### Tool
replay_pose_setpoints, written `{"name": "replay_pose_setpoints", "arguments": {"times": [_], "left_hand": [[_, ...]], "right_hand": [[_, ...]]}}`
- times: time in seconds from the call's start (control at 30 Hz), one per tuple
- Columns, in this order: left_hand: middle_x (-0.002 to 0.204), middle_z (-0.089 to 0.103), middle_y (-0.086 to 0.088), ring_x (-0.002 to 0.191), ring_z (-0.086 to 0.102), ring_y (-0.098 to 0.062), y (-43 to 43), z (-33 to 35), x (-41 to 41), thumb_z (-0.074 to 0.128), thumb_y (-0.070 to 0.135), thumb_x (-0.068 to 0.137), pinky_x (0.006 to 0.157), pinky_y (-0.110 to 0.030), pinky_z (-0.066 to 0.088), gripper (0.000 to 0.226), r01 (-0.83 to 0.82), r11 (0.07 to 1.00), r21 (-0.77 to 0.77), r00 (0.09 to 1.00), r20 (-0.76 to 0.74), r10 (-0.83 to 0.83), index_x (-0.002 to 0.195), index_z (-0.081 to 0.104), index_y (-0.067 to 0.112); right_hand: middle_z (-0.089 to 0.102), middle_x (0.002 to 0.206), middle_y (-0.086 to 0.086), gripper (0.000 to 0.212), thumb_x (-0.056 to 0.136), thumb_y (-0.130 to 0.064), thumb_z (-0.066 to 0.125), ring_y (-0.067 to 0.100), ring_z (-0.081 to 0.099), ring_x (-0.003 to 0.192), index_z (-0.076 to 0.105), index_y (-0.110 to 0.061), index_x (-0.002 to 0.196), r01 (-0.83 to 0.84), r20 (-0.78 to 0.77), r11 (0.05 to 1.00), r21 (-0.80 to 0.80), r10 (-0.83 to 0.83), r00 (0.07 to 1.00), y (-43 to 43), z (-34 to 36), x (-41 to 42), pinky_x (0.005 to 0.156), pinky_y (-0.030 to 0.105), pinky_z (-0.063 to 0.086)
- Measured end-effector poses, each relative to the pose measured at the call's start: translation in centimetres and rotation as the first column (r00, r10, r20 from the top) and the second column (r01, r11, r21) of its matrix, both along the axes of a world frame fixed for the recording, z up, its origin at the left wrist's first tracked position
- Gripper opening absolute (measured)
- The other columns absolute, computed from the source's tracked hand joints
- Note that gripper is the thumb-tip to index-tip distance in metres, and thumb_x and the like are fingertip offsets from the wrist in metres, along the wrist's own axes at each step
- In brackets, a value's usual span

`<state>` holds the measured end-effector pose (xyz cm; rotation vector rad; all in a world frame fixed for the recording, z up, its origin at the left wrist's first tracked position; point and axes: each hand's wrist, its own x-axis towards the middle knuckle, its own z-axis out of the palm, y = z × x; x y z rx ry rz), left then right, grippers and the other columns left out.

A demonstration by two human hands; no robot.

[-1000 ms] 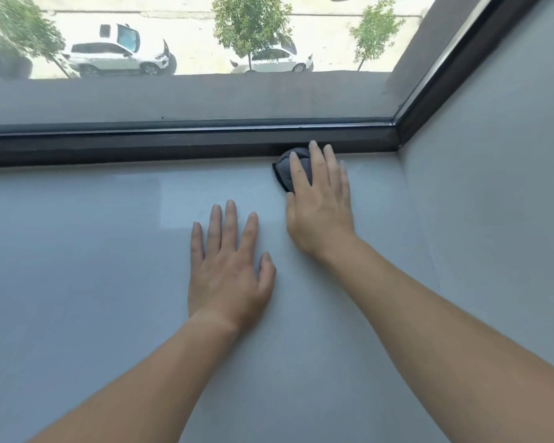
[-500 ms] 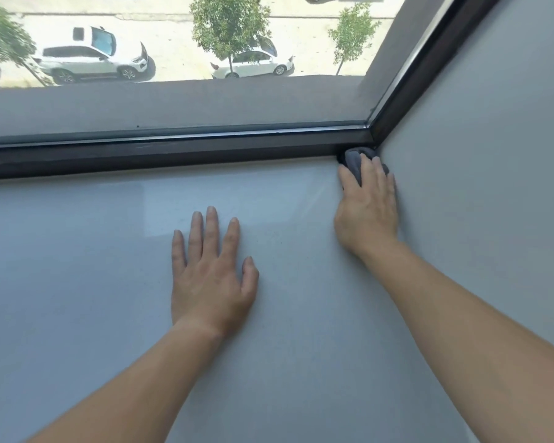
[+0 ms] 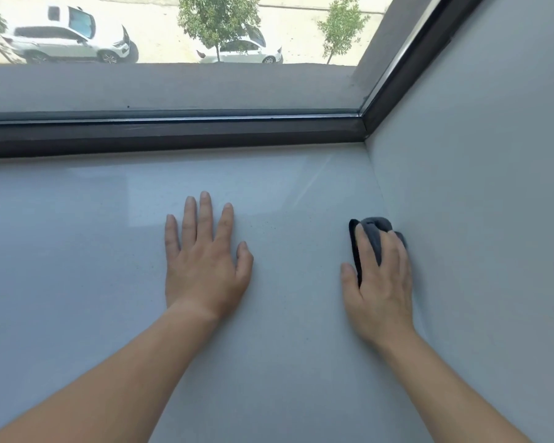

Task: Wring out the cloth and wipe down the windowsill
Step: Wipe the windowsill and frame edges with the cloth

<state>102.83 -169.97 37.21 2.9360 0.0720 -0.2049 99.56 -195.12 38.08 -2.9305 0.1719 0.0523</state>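
Observation:
A small dark grey cloth (image 3: 372,232) lies bunched on the pale grey windowsill (image 3: 77,251), right beside the side wall. My right hand (image 3: 379,279) lies flat on top of the cloth with straight fingers, pressing it down; most of the cloth is hidden under the fingers and palm. To its left, my left hand (image 3: 203,257) rests flat on the bare sill, fingers spread, holding nothing.
The dark window frame (image 3: 173,135) runs along the back of the sill. The pale side wall (image 3: 477,187) bounds the sill on the right and meets the frame in the far right corner. Cars and trees show through the glass.
My right hand has slid the cloth from the far corner by the window frame back toward me along the side wall. The left hand has stayed flat on the sill.

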Motion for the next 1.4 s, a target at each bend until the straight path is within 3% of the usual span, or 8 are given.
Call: {"name": "replay_pose_setpoints", "arguments": {"times": [0.2,0.3,0.5,0.77,0.97,1.13,1.27,1.4], "left_hand": [[0.167,-0.006,-0.006,0.152,-0.015,-0.022,0.0,-0.1,0.0,0.017,0.05,0.092,0.122,-0.049,-0.007,0.071,-0.005,1.0,-0.007,1.0,0.0,0.005,0.158,0.01,0.025],[0.167,-0.005,-0.005,0.152,-0.014,-0.021,0.0,-0.2,0.0,0.018,0.05,0.092,0.122,-0.048,-0.007,0.07,-0.009,1.0,-0.013,1.0,0.007,0.009,0.157,0.011,0.026],[0.167,0.001,-0.005,0.152,-0.008,-0.021,-0.2,-0.1,-0.1,0.022,0.049,0.091,0.122,-0.048,-0.005,0.069,-0.019,0.999,-0.044,0.999,0.032,0.02,0.156,0.018,0.025],[0.165,0.014,-0.007,0.153,0.0,-0.022,0.9,0.1,-0.5,0.032,0.049,0.087,0.123,-0.046,-0.006,0.064,0.026,0.982,-0.187,0.997,0.075,-0.012,0.146,0.037,0.023],[0.16,0.028,-0.01,0.152,0.012,-0.025,-0.9,0.9,-6.1,0.042,0.038,0.09,0.121,-0.054,-0.004,0.051,0.079,0.968,-0.237,0.986,0.16,-0.042,0.137,0.048,0.018],[0.161,0.024,-0.014,0.152,0.01,-0.027,-3.4,0.9,-15.6,0.04,0.038,0.088,0.121,-0.054,-0.003,0.056,0.111,0.969,-0.219,0.99,0.107,-0.089,0.138,0.05,0.016],[0.163,0.019,-0.015,0.153,0.007,-0.028,-4.1,0.3,-19.2,0.034,0.041,0.089,0.121,-0.055,0.001,0.064,0.071,0.987,-0.146,0.997,0.048,-0.064,0.147,0.042,0.017],[0.165,0.013,-0.013,0.153,0.002,-0.026,-4.4,0.0,-19.6,0.03,0.042,0.09,0.122,-0.053,0.001,0.067,0.067,0.994,-0.085,0.997,0.044,-0.063,0.153,0.033,0.02]], "right_hand": [[0.006,0.167,0.008,0.076,0.096,-0.048,0.032,0.026,-0.001,0.153,0.002,-0.016,0.159,-0.025,-0.014,1.0,-0.012,0.024,1.0,1.8,-0.6,10.5,0.124,0.046,0.002],[0.014,0.165,0.005,0.075,0.095,-0.047,0.033,0.025,0.003,0.153,0.009,-0.018,0.159,-0.049,0.007,0.999,-0.001,0.049,0.999,3.5,-0.6,13.0,0.123,0.047,0.004],[0.025,0.161,0.003,0.061,0.098,-0.049,0.026,0.024,0.009,0.15,0.032,-0.028,0.154,-0.439,-0.008,0.898,-0.018,0.439,0.898,3.2,-0.7,5.5,0.123,0.049,0.008],[0.01,0.164,0.006,0.06,0.103,-0.047,0.022,0.026,-0.002,0.152,0.022,-0.021,0.157,-0.119,-0.046,0.987,-0.106,0.115,0.992,-0.2,-0.7,6.2,0.124,0.049,0.001],[0.017,0.163,0.01,0.063,0.1,-0.048,0.021,0.028,0.004,0.152,0.03,-0.018,0.154,-0.029,-0.01,0.997,-0.067,0.028,1.0,-1.5,-0.8,-6.7,0.123,0.051,0.009],[0.021,0.161,0.014,0.061,0.098,-0.043,0.028,0.032,0.009,0.151,0.035,-0.015,0.152,-0.009,-0.05,0.998,-0.065,0.006,0.999,-3.0,-0.7,-15.7,0.12,0.055,0.018],[0.021,0.161,0.014,0.064,0.097,-0.047,0.026,0.034,0.01,0.151,0.035,-0.015,0.152,0.0,-0.036,0.997,-0.079,-0.003,0.999,-2.2,-0.8,-14.1,0.12,0.056,0.017],[0.011,0.165,0.01,0.065,0.098,-0.051,0.023,0.03,0.001,0.152,0.028,-0.019,0.154,-0.032,-0.042,0.999,-0.023,0.031,0.999,-0.4,-0.6,-5.4,0.122,0.051,0.007]]}}
